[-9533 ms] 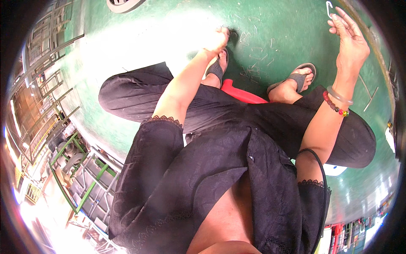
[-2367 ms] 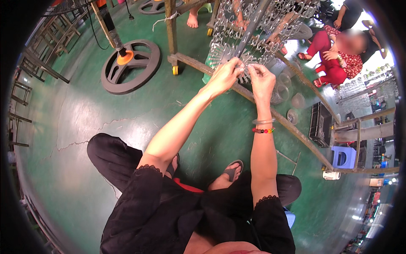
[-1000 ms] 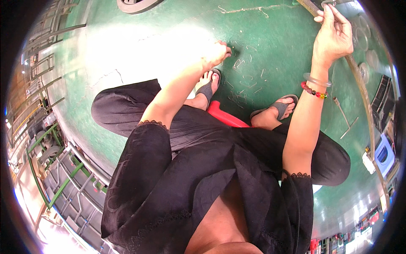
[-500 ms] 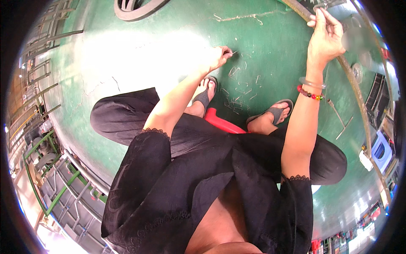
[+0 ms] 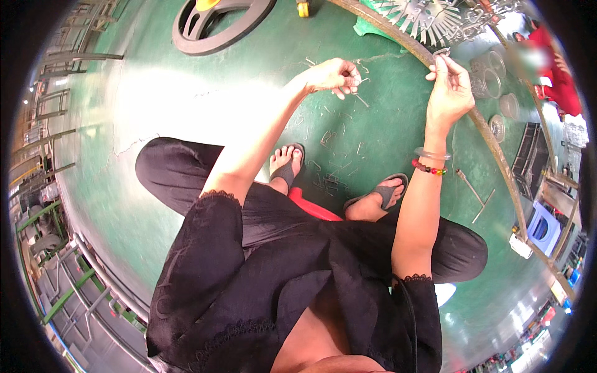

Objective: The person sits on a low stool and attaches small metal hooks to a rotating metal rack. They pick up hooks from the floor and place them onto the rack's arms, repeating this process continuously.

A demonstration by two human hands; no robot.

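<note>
Over the green floor, my left hand is closed in a pinch, with a thin metal wire piece at its fingertips. To its right, my right hand is raised beside a curved, rusty metal bar. Its thumb and forefinger are pinched on a small metal piece near the bar, whose exact shape I cannot make out. Between my feet and below my left hand, several thin bent wire pieces lie scattered on the floor.
Beyond the bar are metal strips fanned out and clear round containers. A grey wheel-like ring lies at the far left. At right are a T-shaped rod, a bluish-purple stool and a person in red.
The view has shifted, bringing the metal strips and the person in red into sight. My left hand has moved closer to my right hand, which stays pinched beside the bar.
</note>
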